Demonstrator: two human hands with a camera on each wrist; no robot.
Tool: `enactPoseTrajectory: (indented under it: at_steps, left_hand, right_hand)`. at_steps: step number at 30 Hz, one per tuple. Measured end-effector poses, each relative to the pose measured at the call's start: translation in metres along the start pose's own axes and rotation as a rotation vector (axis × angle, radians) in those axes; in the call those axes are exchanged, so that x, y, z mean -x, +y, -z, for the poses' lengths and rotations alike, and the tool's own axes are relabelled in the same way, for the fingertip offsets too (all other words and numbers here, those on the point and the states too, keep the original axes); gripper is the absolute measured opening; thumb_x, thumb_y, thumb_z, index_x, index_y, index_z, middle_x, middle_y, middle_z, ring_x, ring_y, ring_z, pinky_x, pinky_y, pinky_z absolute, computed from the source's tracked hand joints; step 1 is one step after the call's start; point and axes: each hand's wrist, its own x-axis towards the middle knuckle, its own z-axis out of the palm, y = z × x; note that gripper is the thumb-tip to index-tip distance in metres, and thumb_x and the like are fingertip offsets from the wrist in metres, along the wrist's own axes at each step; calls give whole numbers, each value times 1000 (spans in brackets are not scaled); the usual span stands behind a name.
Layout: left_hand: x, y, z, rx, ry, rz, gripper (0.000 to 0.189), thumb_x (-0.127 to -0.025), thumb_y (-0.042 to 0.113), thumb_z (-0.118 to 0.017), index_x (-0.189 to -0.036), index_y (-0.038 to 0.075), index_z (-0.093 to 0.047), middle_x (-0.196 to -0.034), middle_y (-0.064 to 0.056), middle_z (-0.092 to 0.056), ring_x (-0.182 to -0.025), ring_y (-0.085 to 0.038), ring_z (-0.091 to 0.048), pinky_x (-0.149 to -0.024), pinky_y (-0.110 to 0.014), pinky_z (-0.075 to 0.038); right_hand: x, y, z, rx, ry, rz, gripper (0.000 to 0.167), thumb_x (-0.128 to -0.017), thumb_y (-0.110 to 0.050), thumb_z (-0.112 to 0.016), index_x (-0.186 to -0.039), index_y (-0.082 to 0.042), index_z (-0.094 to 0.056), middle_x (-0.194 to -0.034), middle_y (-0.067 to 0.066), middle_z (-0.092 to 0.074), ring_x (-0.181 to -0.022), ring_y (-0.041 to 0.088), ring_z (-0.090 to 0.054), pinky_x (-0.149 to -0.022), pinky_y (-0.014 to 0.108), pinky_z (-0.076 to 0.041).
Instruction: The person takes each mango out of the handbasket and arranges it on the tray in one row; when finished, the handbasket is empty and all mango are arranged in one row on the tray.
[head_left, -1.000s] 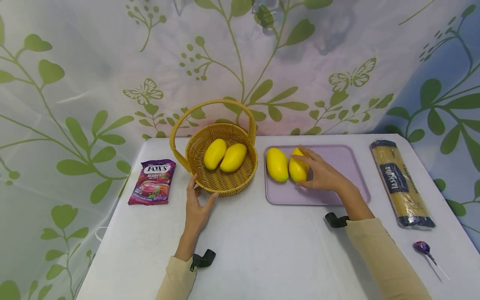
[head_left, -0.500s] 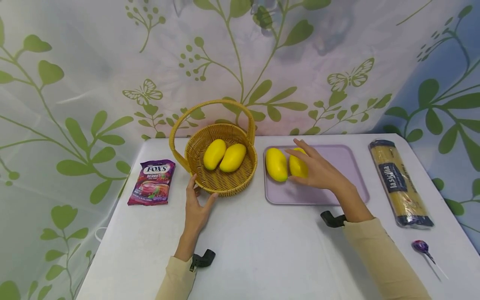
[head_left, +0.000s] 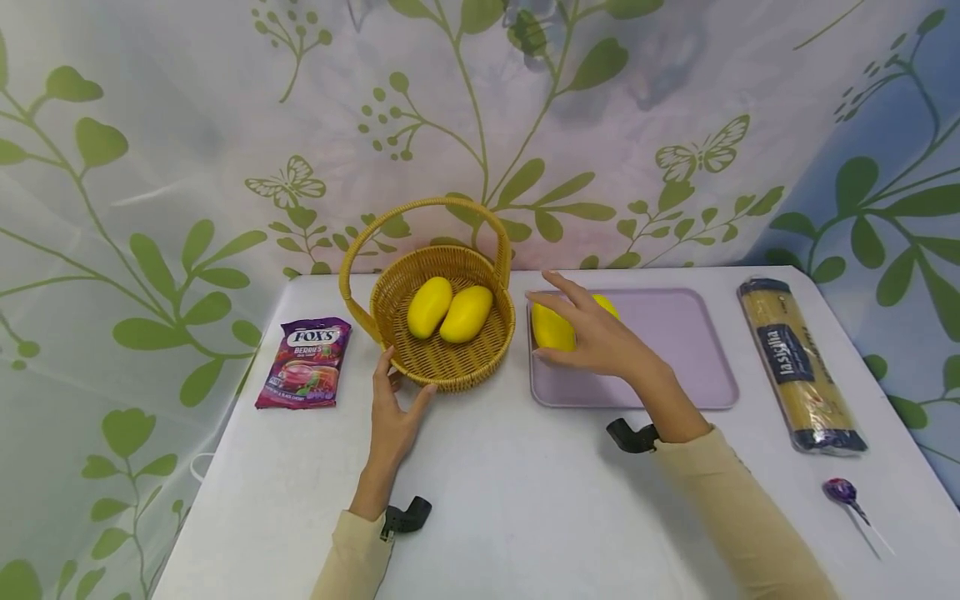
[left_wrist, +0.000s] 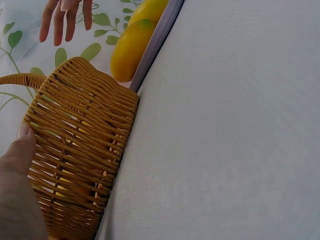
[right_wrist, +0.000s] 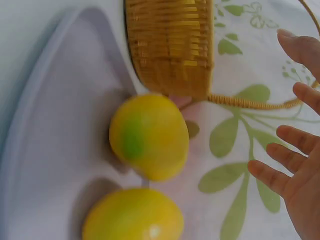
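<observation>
My left hand [head_left: 392, 425] touches the near left side of a wicker basket [head_left: 450, 381], its thumb against the woven wall in the left wrist view. Two yellow mangoes [head_left: 429, 308] lie inside the basket. My right hand [head_left: 600, 333] hovers over the left part of a lilac tray [head_left: 675, 350], fingers spread and holding nothing. Below it on the tray are two more mangoes, the left mango [head_left: 553, 329] and the right mango [head_left: 606, 305], both partly hidden by the hand in the head view. The right wrist view shows the fingers apart from both mangoes [right_wrist: 150, 137].
A purple Fox's candy bag [head_left: 306, 364] lies left of the basket. Right of the tray lies a spaghetti pack [head_left: 801, 367], with a wrapped lollipop [head_left: 843, 492] nearer the front. A patterned curtain [head_left: 465, 125] hangs behind the white table [head_left: 510, 500].
My right hand has moved left, from around the right mango on the tray to above the left one. The left hand stays at the basket, and the mangoes have not visibly moved.
</observation>
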Motion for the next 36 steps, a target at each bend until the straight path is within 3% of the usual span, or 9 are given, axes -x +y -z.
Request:
enactPoseTrajectory:
  at_steps: [6, 12, 15, 23, 31, 36]
  left_hand:
    - [0, -1, -1, -4, 8, -8, 87, -88, 31, -73, -155, 33, -17, -152, -8, -35, -128, -25, -46, -105, -44, -39]
    - [-1, -3, -1, -6, 12, -26, 88, -88, 30, -73, -155, 32, -17, -152, -11, -35, -128, -28, -46, -104, -46, -39]
    - [-1, -3, -1, -3, 9, -22, 88, -88, 30, -73, -156, 31, -17, -152, -10, -35, -129, -28, -46, -104, -46, -39]
    - [1, -3, -2, 6, 9, -26, 87, -89, 29, -73, -156, 27, -18, -154, -10, -33, -130, -28, -45, -105, -47, -39]
    - [0, -2, -2, -7, 8, -20, 86, -89, 32, -72, -156, 27, -18, -152, -10, -35, -128, -27, -46, -105, -47, -39]
    - [-1, -3, -1, -6, 10, -17, 86, -89, 32, -72, -156, 22, -19, -152, -10, -35, -129, -28, -46, -105, -47, -40]
  right_hand:
    - [-12, -14, -23, -36, -33, 41, 78, -83, -35, -78, -150, -24, -39, -162, 13, -19, -142, 37, -33, -102, 55, -45]
    - [-31, -22, -40, -208, -7, 32, 80, -84, -32, -78, -151, -20, -37, -160, 16, -22, -144, 34, -31, -107, 54, -42]
    - [-41, -24, -45, -244, -18, 14, 80, -85, -36, -76, -151, -19, -36, -159, 18, -22, -146, 34, -28, -109, 55, -39]
    - [-68, -24, -65, -197, -91, -28, 77, -87, -42, -72, -152, -22, -35, -160, 17, -20, -141, 40, -35, -107, 58, -39]
    - [-87, -24, -72, -118, -143, -45, 77, -89, -40, -71, -152, -18, -34, -160, 19, -18, -138, 42, -39, -106, 57, -41]
    - [-98, -22, -77, -67, -177, -62, 77, -89, -43, -69, -153, -18, -34, -160, 22, -17, -142, 41, -32, -110, 56, -36]
